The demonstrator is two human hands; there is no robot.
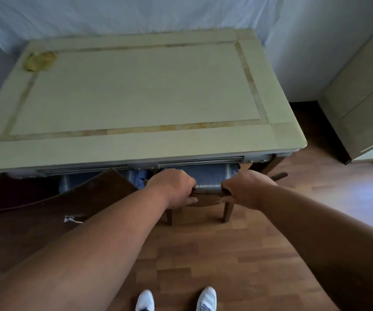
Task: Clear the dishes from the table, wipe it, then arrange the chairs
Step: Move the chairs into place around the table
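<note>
Chair (205,187) tucked seat-first under near edge of table (136,151), top rail running left-right and gripped by left hand (174,189) and right hand (246,189), fingers curled over it, level and equally near, table straight ahead, yellow cloth (39,61) at far-left corner.

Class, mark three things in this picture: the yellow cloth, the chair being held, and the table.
yellow cloth (39,61): head view, middle of the crumpled cloth.
chair (208,191): head view, top rail between the two hands.
table (136,90): head view, bare centre panel of the top.
</note>
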